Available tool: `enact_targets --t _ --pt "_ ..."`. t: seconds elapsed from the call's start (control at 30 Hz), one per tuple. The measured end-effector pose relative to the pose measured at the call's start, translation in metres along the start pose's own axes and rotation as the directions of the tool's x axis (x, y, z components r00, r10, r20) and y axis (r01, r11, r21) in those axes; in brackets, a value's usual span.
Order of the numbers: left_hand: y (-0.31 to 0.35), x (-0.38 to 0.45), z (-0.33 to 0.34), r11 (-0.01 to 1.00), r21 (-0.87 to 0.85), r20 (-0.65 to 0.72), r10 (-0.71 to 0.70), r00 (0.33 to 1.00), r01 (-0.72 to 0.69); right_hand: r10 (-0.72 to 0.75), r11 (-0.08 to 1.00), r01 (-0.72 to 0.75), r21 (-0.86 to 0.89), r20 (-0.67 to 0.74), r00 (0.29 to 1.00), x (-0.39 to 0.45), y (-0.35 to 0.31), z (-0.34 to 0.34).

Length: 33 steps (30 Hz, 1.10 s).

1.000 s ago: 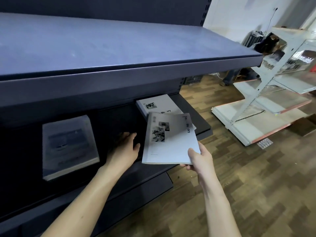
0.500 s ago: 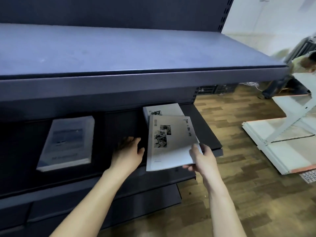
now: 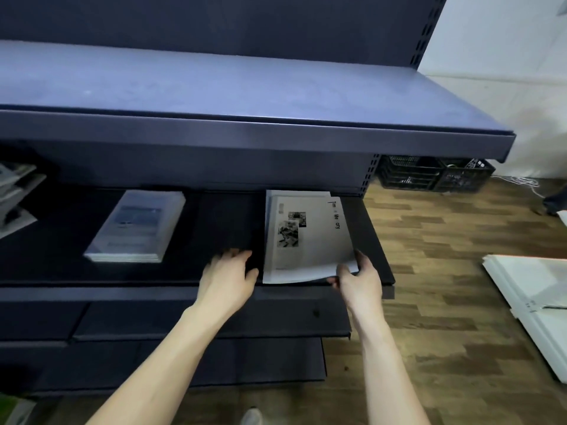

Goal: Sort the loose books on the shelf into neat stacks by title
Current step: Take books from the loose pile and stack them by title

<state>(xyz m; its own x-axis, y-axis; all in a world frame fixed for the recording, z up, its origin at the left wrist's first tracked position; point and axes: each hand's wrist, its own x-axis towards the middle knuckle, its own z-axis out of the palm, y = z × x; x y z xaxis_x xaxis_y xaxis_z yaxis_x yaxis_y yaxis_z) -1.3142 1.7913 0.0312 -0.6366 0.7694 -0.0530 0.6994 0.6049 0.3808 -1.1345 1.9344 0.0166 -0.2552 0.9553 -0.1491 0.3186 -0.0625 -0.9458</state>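
on the dark metal shelf (image 3: 372,240) below a wide blue-grey upper shelf (image 3: 245,87), a thin white paperback book with small black photos on its cover (image 3: 303,237) lies over another white book, right of centre. a wrapped grey stack of books (image 3: 136,228) sits well apart to the left. the right hand (image 3: 357,276) pinches the top book's near right corner, which bends upward; it looks light and floppy, best supported under the spine. the left hand (image 3: 228,276) rests on the shelf just beside it, fingers loose, holding nothing.
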Motion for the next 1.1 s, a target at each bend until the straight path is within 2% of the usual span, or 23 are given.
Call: enact_targets --t 0.37,0.43,0.53,0.67,0.73,0.83,0.9,1.1 --pt "0.008 0.024 0.000 0.999 0.024 0.014 -0.032 0.999 0.032 -0.100 0.973 0.097 -0.210 -0.002 0.995 0.019 0.004 0.004" --pt "0.007 0.029 0.001 0.999 0.032 0.019 -0.036 0.999 0.035 -0.119 0.950 0.121 -0.288 0.022 0.993 0.023 0.007 0.008" --pt "0.007 0.037 0.002 0.999 0.025 0.022 -0.039 0.999 0.038 -0.075 0.908 0.096 -0.409 0.067 0.995 0.027 0.009 0.014" --pt "0.007 0.047 0.006 0.999 0.001 0.032 -0.042 0.999 0.042 -0.123 0.798 0.105 -0.594 0.010 0.992 0.030 0.016 0.023" --pt "0.005 0.052 0.007 0.998 -0.012 0.046 -0.056 0.997 0.056 -0.134 0.800 0.121 -0.587 0.022 0.991 0.033 0.020 0.026" --pt "0.003 0.057 0.008 0.997 -0.031 0.046 -0.064 0.997 0.065 -0.115 0.862 0.150 -0.485 0.101 0.988 0.037 0.025 0.030" --pt "0.003 0.060 0.008 0.997 -0.042 0.048 -0.063 0.997 0.065 -0.116 0.886 0.151 -0.438 0.106 0.988 0.038 0.026 0.030" --pt "0.008 0.063 0.005 0.998 -0.029 0.041 -0.051 0.998 0.052 -0.099 0.884 0.140 -0.446 0.114 0.988 0.041 0.025 0.027"
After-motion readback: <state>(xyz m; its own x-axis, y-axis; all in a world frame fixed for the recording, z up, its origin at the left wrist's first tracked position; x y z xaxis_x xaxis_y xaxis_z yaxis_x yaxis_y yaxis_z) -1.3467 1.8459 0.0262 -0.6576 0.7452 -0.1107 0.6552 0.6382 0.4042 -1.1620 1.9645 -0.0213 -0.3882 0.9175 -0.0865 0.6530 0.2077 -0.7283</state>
